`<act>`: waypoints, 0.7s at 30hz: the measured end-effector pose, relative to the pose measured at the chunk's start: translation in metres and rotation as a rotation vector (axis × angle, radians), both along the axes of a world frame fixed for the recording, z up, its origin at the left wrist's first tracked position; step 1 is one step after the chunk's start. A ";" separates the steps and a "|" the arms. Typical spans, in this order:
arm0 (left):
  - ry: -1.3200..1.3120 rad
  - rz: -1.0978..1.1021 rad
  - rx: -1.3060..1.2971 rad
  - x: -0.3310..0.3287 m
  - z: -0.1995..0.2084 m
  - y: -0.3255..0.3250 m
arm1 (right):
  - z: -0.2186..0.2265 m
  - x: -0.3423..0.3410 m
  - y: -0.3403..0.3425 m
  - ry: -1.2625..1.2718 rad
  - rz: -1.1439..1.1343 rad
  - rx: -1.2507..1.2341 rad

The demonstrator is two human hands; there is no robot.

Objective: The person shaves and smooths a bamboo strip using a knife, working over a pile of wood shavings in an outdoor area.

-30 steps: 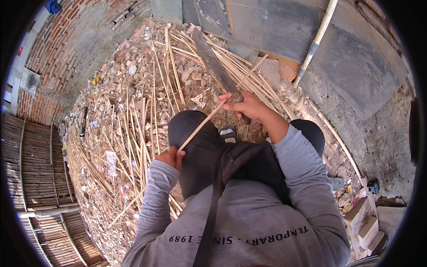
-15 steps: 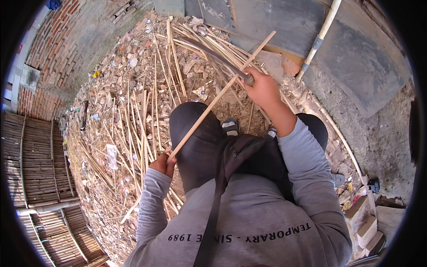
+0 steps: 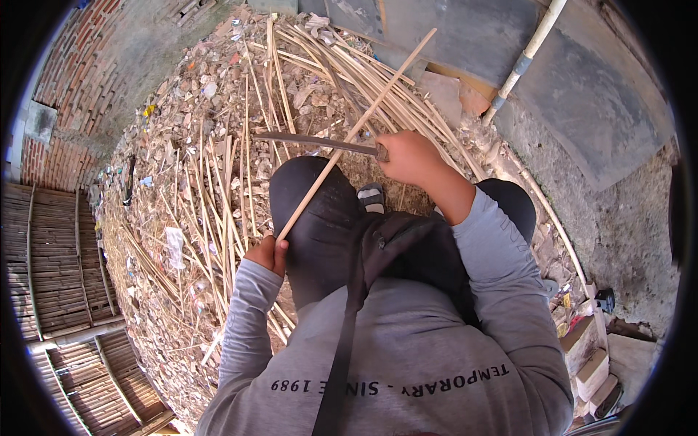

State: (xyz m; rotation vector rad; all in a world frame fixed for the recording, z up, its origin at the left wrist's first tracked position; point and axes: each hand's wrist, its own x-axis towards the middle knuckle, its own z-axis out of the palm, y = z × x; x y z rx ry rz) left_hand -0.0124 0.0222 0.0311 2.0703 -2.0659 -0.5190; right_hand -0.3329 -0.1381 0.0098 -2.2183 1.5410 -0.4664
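Observation:
My left hand (image 3: 267, 256) is closed around the near end of a long, pale bamboo strip (image 3: 311, 192). The strip slants up and away to the right, passing over my left knee. A long, dark-bladed machete (image 3: 309, 140) is gripped by its handle in my right hand (image 3: 411, 158), which hides most of that handle. Its blade points left and crosses the strip just beyond the knee. Whether blade and strip touch there, I cannot tell.
More bamboo strips (image 3: 363, 73) lie heaped on the littered ground ahead, and others (image 3: 225, 192) are scattered to the left. A pale pole (image 3: 525, 61) leans by the grey panels (image 3: 582, 94) at right. Bamboo slat panels (image 3: 54, 258) stand far left.
The machete blade has swung from pointing away to pointing left across the strip. My right hand has come slightly left and nearer. The left hand keeps its hold.

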 end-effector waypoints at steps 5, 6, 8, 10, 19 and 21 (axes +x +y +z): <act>0.048 -0.027 0.045 0.002 0.000 -0.006 | -0.023 -0.010 -0.019 -0.071 -0.156 0.183; 0.043 -0.028 0.035 0.002 0.001 -0.008 | -0.026 -0.020 -0.028 -0.143 -0.221 0.149; 0.036 -0.025 0.028 0.003 0.004 -0.009 | -0.025 -0.035 -0.034 -0.106 -0.253 0.127; 0.031 -0.020 0.032 0.005 0.006 -0.005 | -0.019 -0.034 -0.033 -0.069 -0.228 0.090; 0.128 -0.037 0.084 0.008 0.008 -0.010 | -0.043 -0.041 -0.036 -0.248 -0.235 0.093; 0.094 -0.019 0.093 0.009 0.009 -0.012 | -0.032 -0.046 -0.040 -0.221 -0.282 0.094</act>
